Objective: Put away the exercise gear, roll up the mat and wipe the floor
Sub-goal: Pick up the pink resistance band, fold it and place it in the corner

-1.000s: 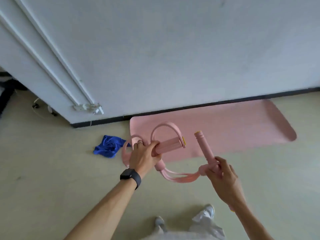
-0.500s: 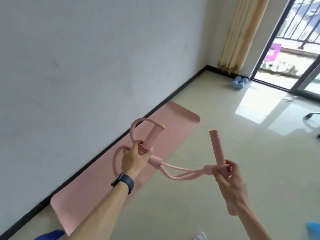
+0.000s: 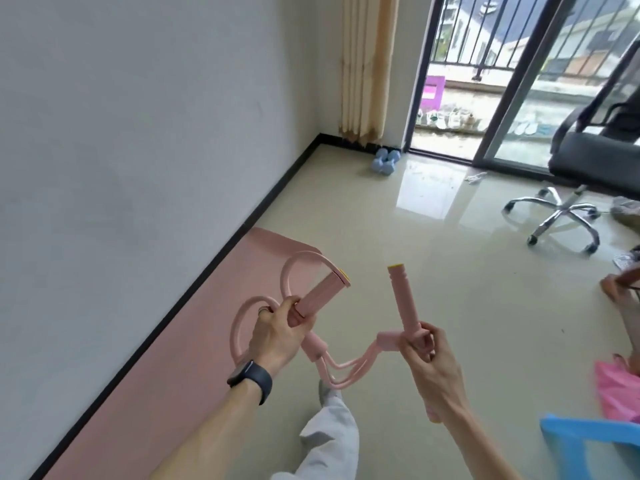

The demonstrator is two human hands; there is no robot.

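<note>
The pink pedal puller (image 3: 341,370) is gripped by the left hand (image 3: 277,336) at its foot bar (image 3: 317,297). Its handle (image 3: 403,301) is clasped by the right hand (image 3: 427,363) above the pink mat (image 3: 166,362).

Glossy pale floor tiles (image 3: 433,271) mirror daylight beside a matt pink foam mat (image 3: 194,341); chrome legs gleam on the black-upholstered office chair (image 3: 568,216).

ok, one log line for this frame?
left hand grips pink pull rope foot bar | right hand grips its handle | mat unrolled along wall | dumbbells on floor by curtain
</note>
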